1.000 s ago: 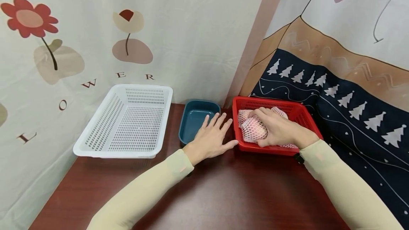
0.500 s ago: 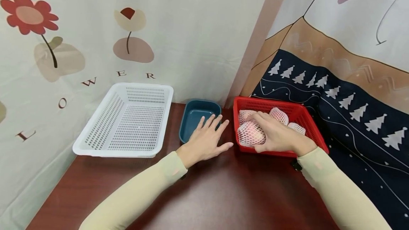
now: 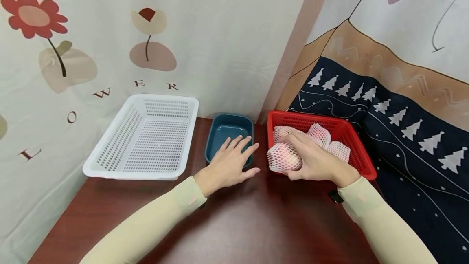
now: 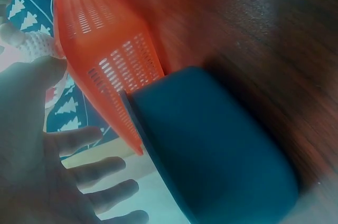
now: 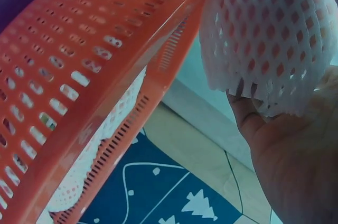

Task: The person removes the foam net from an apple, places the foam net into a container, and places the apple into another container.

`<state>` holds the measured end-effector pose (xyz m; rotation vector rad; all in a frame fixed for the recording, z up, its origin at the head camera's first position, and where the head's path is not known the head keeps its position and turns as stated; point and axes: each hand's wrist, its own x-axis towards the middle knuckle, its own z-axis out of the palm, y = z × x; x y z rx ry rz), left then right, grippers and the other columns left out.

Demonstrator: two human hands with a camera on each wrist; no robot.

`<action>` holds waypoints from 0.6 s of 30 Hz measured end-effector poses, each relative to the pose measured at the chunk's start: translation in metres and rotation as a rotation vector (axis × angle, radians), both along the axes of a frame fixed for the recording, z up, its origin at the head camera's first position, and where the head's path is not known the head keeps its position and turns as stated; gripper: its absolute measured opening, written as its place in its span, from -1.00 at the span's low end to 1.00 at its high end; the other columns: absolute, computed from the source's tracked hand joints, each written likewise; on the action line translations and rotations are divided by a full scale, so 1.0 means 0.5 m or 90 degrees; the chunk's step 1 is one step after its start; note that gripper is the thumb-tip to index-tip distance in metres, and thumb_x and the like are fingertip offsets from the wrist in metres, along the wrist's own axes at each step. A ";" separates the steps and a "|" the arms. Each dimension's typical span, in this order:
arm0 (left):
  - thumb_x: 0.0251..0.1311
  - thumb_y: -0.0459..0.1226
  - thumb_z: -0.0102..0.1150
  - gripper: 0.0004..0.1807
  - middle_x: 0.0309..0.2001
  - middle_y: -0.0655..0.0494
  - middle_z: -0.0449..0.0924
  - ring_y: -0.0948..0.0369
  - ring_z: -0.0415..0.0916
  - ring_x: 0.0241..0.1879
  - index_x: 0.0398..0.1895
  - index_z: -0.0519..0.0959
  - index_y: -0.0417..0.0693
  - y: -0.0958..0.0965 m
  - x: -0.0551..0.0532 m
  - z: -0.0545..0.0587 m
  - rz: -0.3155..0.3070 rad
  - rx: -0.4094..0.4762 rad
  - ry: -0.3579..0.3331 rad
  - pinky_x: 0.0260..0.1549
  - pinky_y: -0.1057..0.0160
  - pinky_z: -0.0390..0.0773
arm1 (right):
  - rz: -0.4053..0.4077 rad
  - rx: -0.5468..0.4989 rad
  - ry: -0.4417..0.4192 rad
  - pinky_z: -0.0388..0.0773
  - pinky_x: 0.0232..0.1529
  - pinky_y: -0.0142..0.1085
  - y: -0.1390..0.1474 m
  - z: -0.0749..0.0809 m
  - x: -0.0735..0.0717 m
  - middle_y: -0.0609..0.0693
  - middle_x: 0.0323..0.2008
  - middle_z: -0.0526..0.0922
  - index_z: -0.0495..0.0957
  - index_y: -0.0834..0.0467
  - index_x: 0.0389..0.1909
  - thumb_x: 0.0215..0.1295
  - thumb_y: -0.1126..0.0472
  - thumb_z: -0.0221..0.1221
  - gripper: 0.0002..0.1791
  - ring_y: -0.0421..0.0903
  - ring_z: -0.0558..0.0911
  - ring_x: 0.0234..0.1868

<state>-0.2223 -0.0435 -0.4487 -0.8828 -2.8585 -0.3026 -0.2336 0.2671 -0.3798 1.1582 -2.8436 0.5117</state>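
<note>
My right hand [image 3: 315, 156] grips a round pinkish fruit in a white foam net sleeve [image 3: 283, 157], held at the near left rim of the red basket [image 3: 360, 159]. In the right wrist view the sleeved fruit [image 5: 269, 34] is up beside the basket wall [image 5: 58, 76], the palm and thumb under it. Several more foam-netted fruits, one of them the sleeved fruit [image 3: 319, 135], lie inside the basket. My left hand [image 3: 225, 166], fingers spread, hovers over the front of the dark blue dish [image 3: 223, 131]. In the left wrist view this hand [image 4: 31, 171] holds nothing.
A white perforated basket [image 3: 135, 175] stands left of the blue dish on the dark red-brown table [image 3: 242, 223]. A printed curtain [image 3: 227, 44] hangs behind the containers, and a navy tree-patterned cloth [image 3: 399, 150] borders the right side.
My right hand has lifted the sleeved fruit and brought it left and nearer, to the basket's front rim. My left hand has drawn slightly left and back, fingers still spread.
</note>
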 end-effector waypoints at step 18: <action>0.61 0.34 0.25 -0.14 0.77 -0.12 0.44 -0.19 0.43 0.74 0.78 0.47 0.14 -0.032 0.030 0.005 -0.008 0.005 0.035 0.73 -0.36 0.44 | 0.022 -0.028 0.005 0.88 0.25 0.08 -0.031 -0.006 0.047 -0.11 0.43 0.64 0.47 -0.11 0.63 0.12 -0.10 0.71 0.04 -0.13 0.65 0.32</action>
